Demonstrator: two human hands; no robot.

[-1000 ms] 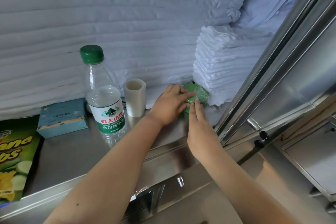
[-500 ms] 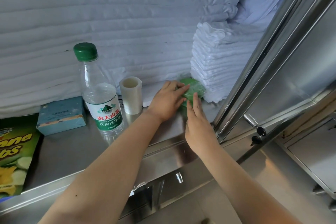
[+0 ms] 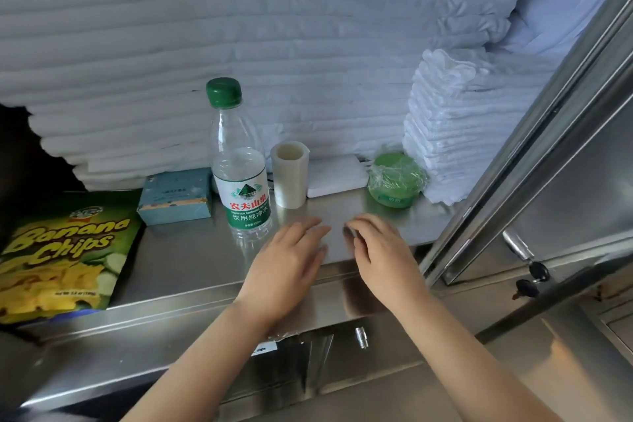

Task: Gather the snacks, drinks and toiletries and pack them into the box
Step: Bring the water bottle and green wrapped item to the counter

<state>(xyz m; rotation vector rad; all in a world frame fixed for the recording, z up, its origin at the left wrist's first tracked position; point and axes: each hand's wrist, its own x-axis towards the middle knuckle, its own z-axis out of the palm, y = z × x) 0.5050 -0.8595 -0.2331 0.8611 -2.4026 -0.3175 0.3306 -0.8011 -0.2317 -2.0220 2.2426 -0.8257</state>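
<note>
A round green item in clear wrap (image 3: 395,180) sits on the steel shelf (image 3: 191,260) by the folded white towels. My left hand (image 3: 291,264) and right hand (image 3: 380,250) hover side by side in front of it, fingers relaxed, holding nothing. A water bottle with a green cap (image 3: 239,164) stands upright left of my hands. Beside it are a pale plastic cup (image 3: 290,178), a small teal box (image 3: 176,195) and a flat white packet (image 3: 337,175). A bag of banana chips (image 3: 65,257) lies at the far left.
Stacked white linen (image 3: 239,44) fills the back of the shelf, with a folded towel pile (image 3: 452,134) at the right. A steel cabinet door (image 3: 548,147) with a latch and keys (image 3: 527,277) stands open on the right. No box is in view.
Both hands have let go of the green wrapped item and pulled back toward the shelf's front edge. The item stays by the towels. The camera has shifted left.
</note>
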